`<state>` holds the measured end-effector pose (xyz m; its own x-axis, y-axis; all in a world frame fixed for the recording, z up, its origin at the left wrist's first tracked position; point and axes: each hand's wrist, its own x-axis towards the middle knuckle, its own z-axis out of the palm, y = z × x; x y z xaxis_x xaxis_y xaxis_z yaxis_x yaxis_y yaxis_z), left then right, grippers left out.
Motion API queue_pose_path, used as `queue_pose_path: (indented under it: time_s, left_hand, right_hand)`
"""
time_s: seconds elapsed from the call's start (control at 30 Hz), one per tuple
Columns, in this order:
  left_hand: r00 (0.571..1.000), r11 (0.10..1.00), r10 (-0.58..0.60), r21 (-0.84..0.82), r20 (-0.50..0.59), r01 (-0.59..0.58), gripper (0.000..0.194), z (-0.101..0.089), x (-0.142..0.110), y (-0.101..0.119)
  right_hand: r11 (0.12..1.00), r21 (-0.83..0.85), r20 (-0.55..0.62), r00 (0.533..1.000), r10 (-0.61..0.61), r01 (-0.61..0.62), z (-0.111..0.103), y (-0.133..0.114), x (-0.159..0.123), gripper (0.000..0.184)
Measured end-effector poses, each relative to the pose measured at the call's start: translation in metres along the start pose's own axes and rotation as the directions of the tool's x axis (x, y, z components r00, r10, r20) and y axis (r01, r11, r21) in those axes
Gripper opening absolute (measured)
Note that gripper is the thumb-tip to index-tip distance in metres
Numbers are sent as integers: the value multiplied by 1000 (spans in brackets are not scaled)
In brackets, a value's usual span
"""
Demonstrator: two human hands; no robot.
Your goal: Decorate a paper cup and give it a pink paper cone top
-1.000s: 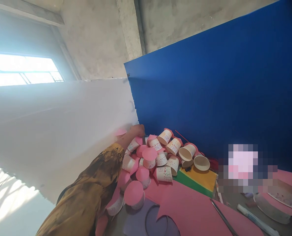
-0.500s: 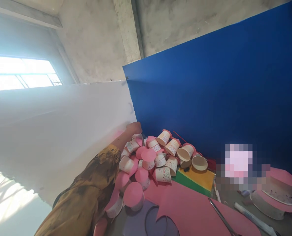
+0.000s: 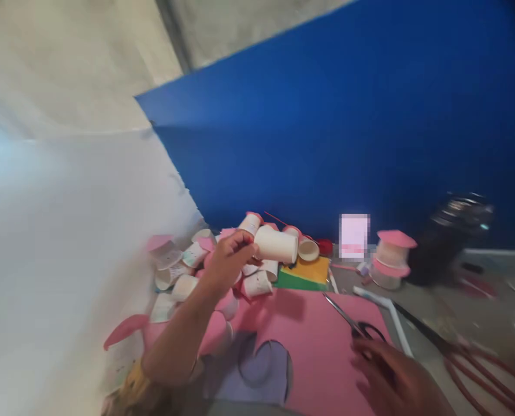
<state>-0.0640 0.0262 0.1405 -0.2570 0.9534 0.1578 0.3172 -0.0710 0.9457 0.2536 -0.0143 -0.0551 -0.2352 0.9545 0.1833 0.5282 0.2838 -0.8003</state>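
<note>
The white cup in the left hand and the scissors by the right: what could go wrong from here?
Held sideways by one end, the white cup could slip from the left hand or knock the piled cups close by.

The scissors show against the pink paper, right hand at their handles, so a careless move might nick the sheet.
</note>
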Motion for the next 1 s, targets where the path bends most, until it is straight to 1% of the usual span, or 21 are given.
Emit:
queue_pose_path:
  time_s: [0.03,0.07,0.13,0.2,0.23,0.27,0.33,0.37,0.43,0.47,0.5,0.57,0.63,0.7,0.77,0.8,0.83,0.9,0.93,0.97,1.0]
  left_hand:
    - [994,983,-88,-157,72,99,18,21,-14,-15]
    - [971,943,-170,-257,166,209,22,42,-28,-29]
    - [928,850,-252,-396,273,347,28,77,-53,-49]
    - [876,768,-330,-440,352,466,33,103,-74,-61]
    - [852,738,-355,-443,385,508,34,111,-82,-64]
    - [837,723,-367,-443,405,531,35,117,-88,-66]
    - [846,730,-348,-449,403,514,33,123,-97,-67]
    - [872,754,-318,-458,373,471,31,123,-100,-68]
    - [931,819,-237,-459,277,345,35,124,-104,-69]
    - [952,847,-198,-447,236,287,42,125,-105,-70]
    - [963,867,-164,-435,214,244,51,127,-106,-71]
    - [962,872,-131,-434,239,226,63,130,-108,-73]
    - [948,861,-131,-440,289,254,68,132,-110,-76]
    - [950,898,-128,-373,284,232,75,130,-111,-79]
    - [967,981,-55,-169,247,99,86,125,-111,-82]
    - [969,1000,15,-27,248,-9,89,122,-111,-83]
    - [959,986,95,111,268,-128,88,120,-111,-85]
    - [916,894,225,304,331,-330,75,117,-112,-88]
    - [897,854,266,345,353,-389,67,116,-112,-89]
    - [889,837,285,359,359,-413,62,116,-112,-90]
    - [895,845,282,352,347,-403,59,116,-112,-91]
  right_hand:
    - [991,130,26,999,37,-40,-2,-2,1,33]
    - [960,274,76,996,46,-65,-5,-5,2,46]
    - [869,493,39,999,30,-45,-12,-11,5,73]
    - [827,561,50,999,13,-39,-18,-17,8,87]
    - [826,563,49,999,6,-33,-20,-19,8,87]
    - [837,547,42,999,-7,-17,-22,-22,8,81]
    - [824,565,33,999,18,-33,-26,-26,9,65]
    - [784,618,40,998,42,-58,-27,-27,10,59]
    - [626,767,105,990,93,-140,-28,-29,13,57]
    - [531,826,159,982,103,-189,-28,-30,14,58]
    - [454,860,212,972,99,-234,-28,-31,16,59]
    - [382,877,286,955,74,-292,-26,-33,17,58]
    - [410,866,295,954,43,-286,-24,-35,17,57]
    - [540,810,246,968,44,-230,-23,-37,16,55]
    - [738,656,165,984,67,-160,-25,-38,14,51]
    - [824,551,132,989,69,-131,-26,-38,13,49]
    - [887,449,112,992,63,-107,-27,-37,13,48]
    - [948,313,110,993,30,-63,-27,-36,11,45]
    - [957,287,123,992,5,-41,-27,-35,10,45]
    - [959,282,140,990,-22,-19,-27,-35,10,46]
    - [957,290,153,987,-45,-1,-27,-34,10,48]
